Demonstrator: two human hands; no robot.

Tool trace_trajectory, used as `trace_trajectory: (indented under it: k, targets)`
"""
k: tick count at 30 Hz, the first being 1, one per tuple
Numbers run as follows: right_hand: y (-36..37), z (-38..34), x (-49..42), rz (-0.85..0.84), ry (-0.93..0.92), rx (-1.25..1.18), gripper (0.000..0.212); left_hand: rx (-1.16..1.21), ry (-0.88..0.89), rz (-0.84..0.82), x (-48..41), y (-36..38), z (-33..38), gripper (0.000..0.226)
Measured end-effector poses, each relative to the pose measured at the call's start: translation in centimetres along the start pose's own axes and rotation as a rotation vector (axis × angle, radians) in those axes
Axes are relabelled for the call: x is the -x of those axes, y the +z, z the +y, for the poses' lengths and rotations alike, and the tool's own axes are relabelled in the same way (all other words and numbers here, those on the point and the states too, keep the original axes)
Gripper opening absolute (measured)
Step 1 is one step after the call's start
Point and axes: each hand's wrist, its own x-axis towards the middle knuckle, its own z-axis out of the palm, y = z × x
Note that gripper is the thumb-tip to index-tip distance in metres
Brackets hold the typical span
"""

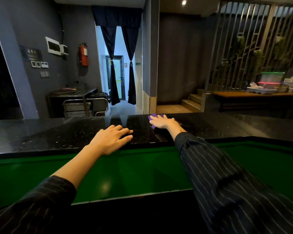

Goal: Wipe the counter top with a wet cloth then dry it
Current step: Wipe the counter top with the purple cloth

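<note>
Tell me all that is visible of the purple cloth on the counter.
The purple cloth is soft, crumpled fabric lying near the far edge of the black speckled counter top. The right hand presses it down with straight fingers and hides most of it; purple shows past the fingertips and beside the palm.

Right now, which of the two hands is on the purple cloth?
The right hand, at the far edge of the counter top, presses flat on the purple cloth. The left hand rests on bare stone at the near edge, holding nothing.
</note>
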Motion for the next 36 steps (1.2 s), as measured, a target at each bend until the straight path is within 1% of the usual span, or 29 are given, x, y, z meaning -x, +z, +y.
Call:
trace_trajectory:
  k: [2, 4, 5, 7, 8, 10, 11, 12, 15, 18, 22, 24, 25, 27, 28, 29, 31, 34, 36]
  targets:
    - [0.1, -0.3, 0.0, -0.027, -0.097, 0.004, 0.051, 0.011, 0.003, 0.011, 0.1, 0.1, 0.1, 0.073]
    - [0.0, 0.6, 0.0, -0.052, -0.163, -0.002, 0.048, 0.028, -0.004, 0.011, 0.0, -0.1, 0.0, 0.076]
    - [-0.1, 1.4, -0.2, -0.059, -0.161, -0.005, 0.048, 0.047, -0.01, -0.003, -0.2, -0.3, -0.2, 0.076]
    - [-0.3, 3.5, -0.5, -0.051, -0.064, -0.018, 0.051, 0.09, -0.006, -0.032, -0.6, -0.9, -0.7, 0.078]
    - [-0.4, 4.4, -0.8, -0.039, 0.0, -0.022, 0.054, 0.093, -0.002, -0.042, -0.8, -1.1, -0.9, 0.074]
    - [-0.6, 5.3, -1.2, -0.027, 0.088, -0.029, 0.059, 0.07, -0.003, -0.045, -0.9, -1.2, -1.0, 0.053]
    - [-0.8, 5.2, -1.4, -0.026, 0.111, -0.024, 0.06, 0.061, -0.007, -0.036, -0.9, -0.9, -1.0, 0.046]
    - [-1.0, 4.9, -1.7, -0.022, 0.127, -0.014, 0.061, 0.059, -0.008, -0.029, -0.8, -0.6, -1.0, 0.043]
    - [-1.1, 3.2, -4.5, -0.021, 0.144, 0.001, 0.064, 0.043, -0.005, -0.051, -0.9, -0.2, -1.0, 0.044]
    - [-0.6, 0.4, -8.3, -0.072, 0.035, 0.017, 0.069, 0.036, 0.0, -0.101, -1.3, 0.0, -1.0, 0.045]
    - [0.7, -4.9, -10.9, -0.136, -0.204, 0.076, 0.07, 0.06, 0.001, -0.136, -1.5, 0.0, -0.9, 0.046]
    - [1.0, -6.8, -9.5, -0.171, -0.306, 0.07, 0.081, 0.061, -0.007, -0.134, -1.5, -0.1, -1.0, 0.045]
    - [1.0, -7.1, -8.7, -0.183, -0.352, 0.053, 0.081, 0.062, -0.012, -0.131, -1.4, 0.0, -1.0, 0.045]
    - [0.5, -6.1, -7.1, -0.207, -0.424, 0.044, 0.06, 0.067, -0.016, -0.124, -1.3, 0.0, -1.2, 0.046]
    - [0.2, -5.2, -6.7, -0.206, -0.423, 0.037, 0.053, 0.075, -0.017, -0.12, -1.3, 0.0, -1.2, 0.048]
    - [-0.1, -4.2, -6.7, -0.196, -0.403, 0.024, 0.051, 0.083, -0.018, -0.117, -1.2, 0.0, -1.1, 0.049]
    - [-0.6, -2.8, -7.0, -0.142, -0.325, 0.026, 0.051, 0.089, -0.017, -0.111, -1.3, -0.1, -1.0, 0.046]
    - [-0.4, -2.7, -8.9, -0.131, -0.185, 0.085, 0.058, 0.089, -0.015, -0.088, -1.4, -0.1, -1.0, 0.043]
    - [0.1, -4.0, -10.9, -0.126, -0.136, 0.114, 0.067, 0.084, -0.008, -0.07, -1.5, 0.1, -1.1, 0.042]
